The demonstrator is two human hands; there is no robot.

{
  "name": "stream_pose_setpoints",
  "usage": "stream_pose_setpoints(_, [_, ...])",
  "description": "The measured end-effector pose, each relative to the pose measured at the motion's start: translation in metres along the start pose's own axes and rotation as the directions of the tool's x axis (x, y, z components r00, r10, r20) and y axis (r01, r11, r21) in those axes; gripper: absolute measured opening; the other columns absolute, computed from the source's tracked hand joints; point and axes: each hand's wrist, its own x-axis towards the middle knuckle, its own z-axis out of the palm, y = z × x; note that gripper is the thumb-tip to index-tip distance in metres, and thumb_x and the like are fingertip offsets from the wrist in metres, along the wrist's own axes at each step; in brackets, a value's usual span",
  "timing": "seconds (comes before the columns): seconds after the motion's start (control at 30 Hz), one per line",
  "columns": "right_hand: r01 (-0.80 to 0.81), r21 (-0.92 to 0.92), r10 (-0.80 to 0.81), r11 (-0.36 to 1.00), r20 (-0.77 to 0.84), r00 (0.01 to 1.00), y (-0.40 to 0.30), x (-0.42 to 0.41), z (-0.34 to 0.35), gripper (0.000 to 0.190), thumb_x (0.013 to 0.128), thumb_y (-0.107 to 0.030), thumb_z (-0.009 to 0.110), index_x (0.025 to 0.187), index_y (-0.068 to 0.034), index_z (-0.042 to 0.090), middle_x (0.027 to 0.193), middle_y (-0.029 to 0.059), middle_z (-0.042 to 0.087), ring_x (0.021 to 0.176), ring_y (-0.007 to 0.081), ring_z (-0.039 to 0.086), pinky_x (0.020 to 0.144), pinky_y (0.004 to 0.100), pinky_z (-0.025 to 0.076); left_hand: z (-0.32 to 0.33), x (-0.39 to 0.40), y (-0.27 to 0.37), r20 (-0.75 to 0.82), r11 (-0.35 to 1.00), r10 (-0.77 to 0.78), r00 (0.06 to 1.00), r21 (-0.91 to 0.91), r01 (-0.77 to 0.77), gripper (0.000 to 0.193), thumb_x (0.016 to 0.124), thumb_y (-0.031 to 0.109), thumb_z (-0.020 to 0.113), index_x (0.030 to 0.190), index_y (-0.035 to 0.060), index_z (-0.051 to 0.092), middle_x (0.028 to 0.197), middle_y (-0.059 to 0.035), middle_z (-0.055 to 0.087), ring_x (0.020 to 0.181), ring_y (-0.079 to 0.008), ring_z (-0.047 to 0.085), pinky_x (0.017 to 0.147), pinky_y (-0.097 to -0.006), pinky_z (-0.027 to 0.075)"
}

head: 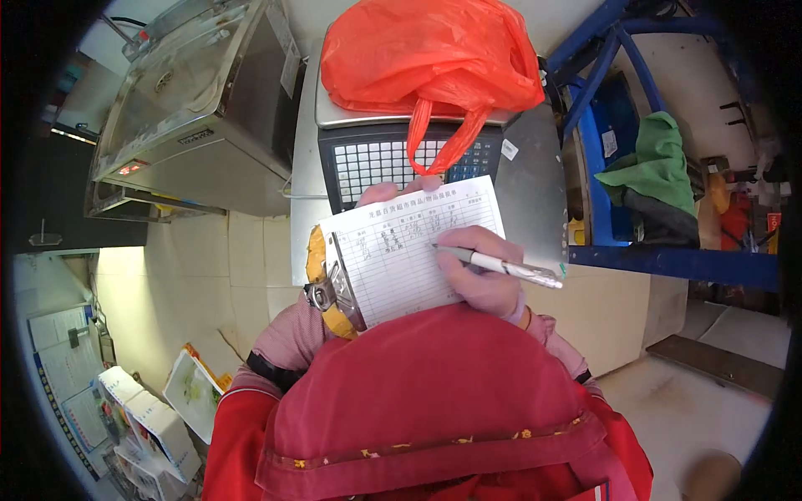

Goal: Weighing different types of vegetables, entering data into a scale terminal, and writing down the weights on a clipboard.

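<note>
A clipboard with a metal clip (332, 289) bears a printed paper form (401, 275) with several handwritten lines. My left hand (395, 189) holds its far edge; only some fingers show above the sheet, the rest is hidden beneath. Between the fingers of my right hand (482, 266) is a white and grey pen (517, 269), its tip at the form's right half. Just beyond the clipboard stands a weighing scale with a keypad (369, 164). A red plastic bag (426, 56) lies on its pan, the handles hanging over the keys.
The scale stands on a metal table (536, 181) bearing a small white label (509, 149). At the left is a stainless steel machine (250, 144). On the right, a green cloth (658, 156) hangs by a blue metal frame (677, 263). White containers (194, 388) stand low at the left.
</note>
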Motion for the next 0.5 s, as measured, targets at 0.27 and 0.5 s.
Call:
stream_pose_setpoints(0.27, [0.176,-0.099,-0.169,0.979,0.071,0.983,0.0,0.008,0.009,0.018,0.08,-0.002,0.071,0.097,0.0,0.07,0.086,0.0098,0.069,0.075,0.0145,0.065,0.067,0.0266,0.051,-0.024,0.008,-0.001,-0.018,0.995,0.097,0.995,-0.022,-0.098,0.042,0.093,0.044,0.051,0.12,0.013,0.059,0.125,-0.0065,0.057,0.121,-0.0269,0.053,0.104,-0.0409,0.043])
stream_pose_setpoints(0.5, [0.202,-0.106,-0.196,0.974,0.064,0.978,0.007,0.009,0.014,0.018,0.079,-0.001,0.07,0.097,-0.001,0.071,0.089,0.0106,0.07,0.077,0.0153,0.066,0.068,0.0268,0.051,-0.041,0.009,0.003,0.011,0.99,0.138,0.99,0.006,-0.138,0.035,0.097,0.043,0.047,0.12,0.0183,0.055,0.132,-0.0055,0.051,0.127,-0.0261,0.047,0.108,-0.0421,0.041])
